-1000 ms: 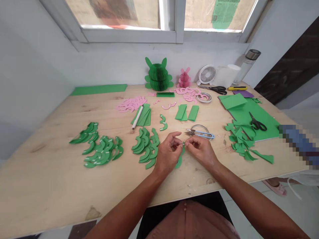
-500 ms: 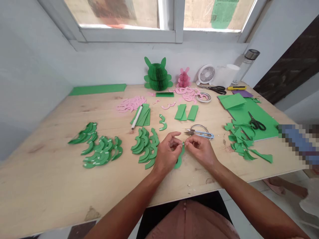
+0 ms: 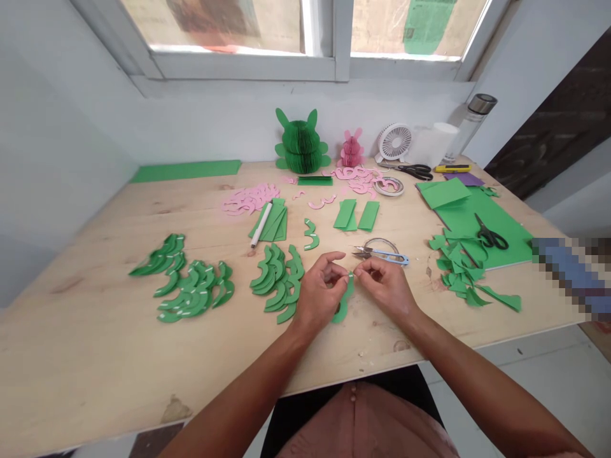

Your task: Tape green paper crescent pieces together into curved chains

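Green paper arcs (image 3: 195,286) lie toward the left edge of the table (image 3: 95,343) | left hand (image 3: 322,289) seems to pinch a curved green piece (image 3: 348,298) near the front edge | right hand (image 3: 386,286) pinches alongside, contents unclear | steady left, gentle right should prevent creases

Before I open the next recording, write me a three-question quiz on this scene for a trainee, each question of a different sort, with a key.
1. Multiple choice: what rests on the fanned green strips?
a) a roll of tape
b) a white pen-like stick
c) a yellow cutter

2. True or false: the green paper figure stands taller than the pink paper figure.

3. Fill in: the left hand and right hand have their fingertips close together at the far end of a ____ paper piece.

Key: 1 b; 2 true; 3 green.
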The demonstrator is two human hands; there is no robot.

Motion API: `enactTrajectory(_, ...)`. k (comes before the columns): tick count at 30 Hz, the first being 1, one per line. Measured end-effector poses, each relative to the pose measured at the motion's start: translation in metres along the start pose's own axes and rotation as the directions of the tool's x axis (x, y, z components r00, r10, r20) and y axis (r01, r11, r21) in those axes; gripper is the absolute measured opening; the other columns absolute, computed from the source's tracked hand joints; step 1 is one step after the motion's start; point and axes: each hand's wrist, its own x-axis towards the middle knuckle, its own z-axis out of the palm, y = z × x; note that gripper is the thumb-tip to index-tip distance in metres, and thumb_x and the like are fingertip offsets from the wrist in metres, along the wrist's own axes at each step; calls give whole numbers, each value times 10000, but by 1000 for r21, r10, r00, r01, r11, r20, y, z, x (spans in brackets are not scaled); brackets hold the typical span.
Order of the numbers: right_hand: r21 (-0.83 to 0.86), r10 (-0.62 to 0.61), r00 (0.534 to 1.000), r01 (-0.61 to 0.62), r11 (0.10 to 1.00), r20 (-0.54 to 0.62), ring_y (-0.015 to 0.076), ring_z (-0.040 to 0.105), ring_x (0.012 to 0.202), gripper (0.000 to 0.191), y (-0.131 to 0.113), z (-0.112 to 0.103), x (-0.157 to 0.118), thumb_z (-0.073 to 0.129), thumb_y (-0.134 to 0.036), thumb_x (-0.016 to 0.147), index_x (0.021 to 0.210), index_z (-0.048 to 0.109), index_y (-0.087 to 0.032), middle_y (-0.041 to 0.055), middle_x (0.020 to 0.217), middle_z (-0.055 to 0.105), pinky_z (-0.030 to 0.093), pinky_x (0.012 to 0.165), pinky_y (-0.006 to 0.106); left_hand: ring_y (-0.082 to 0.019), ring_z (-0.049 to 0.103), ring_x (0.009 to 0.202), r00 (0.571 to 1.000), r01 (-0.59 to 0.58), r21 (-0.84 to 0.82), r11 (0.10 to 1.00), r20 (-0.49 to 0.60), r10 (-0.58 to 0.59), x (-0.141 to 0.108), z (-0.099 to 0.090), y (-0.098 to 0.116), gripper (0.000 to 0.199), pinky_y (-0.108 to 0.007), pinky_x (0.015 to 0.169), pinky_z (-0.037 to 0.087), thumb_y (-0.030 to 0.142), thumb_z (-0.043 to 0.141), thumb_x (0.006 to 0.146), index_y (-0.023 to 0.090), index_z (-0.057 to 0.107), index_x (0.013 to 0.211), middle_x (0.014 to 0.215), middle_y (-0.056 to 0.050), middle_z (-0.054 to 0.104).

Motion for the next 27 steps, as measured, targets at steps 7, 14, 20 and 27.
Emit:
enactTrajectory(7,55,20,999,-22,998,28,99,485,534,156,-3,-1,0,532,-281,785,734,629,-171,-7,626,586,370,502,218,-97,557,574,998,59,-111,992,4,-58,1,0,4,412,-214,565,444,167,625,662,173,530,1063,675,30,606)
enactTrajectory(14,53,31,997,-34,998,64,98,501,545,76,0,1,0,580,-249,738,751,604,-177,-5,677,614,393,522,227,-96,551,570,996,93,-165,982,6,-93,0,1,8,425,-215,561,439,175,644,649,171,529,1059,669,28,609)
enactTrajectory(20,111,37,997,-44,993,63,100,494,541,86,2,1,1,572,-263,743,710,583,-183,-15,639,589,388,509,225,-102,559,581,995,103,-178,979,16,-102,-2,2,13,410,-211,540,436,209,633,675,162,530,1069,658,22,610)
enactTrajectory(27,191,54,998,-58,980,29,107,485,556,99,3,1,3,566,-270,733,690,568,-181,-11,613,566,389,504,224,-60,456,465,992,112,-165,980,78,-101,0,0,5,453,-180,419,348,215,658,661,170,520,1090,671,29,602)
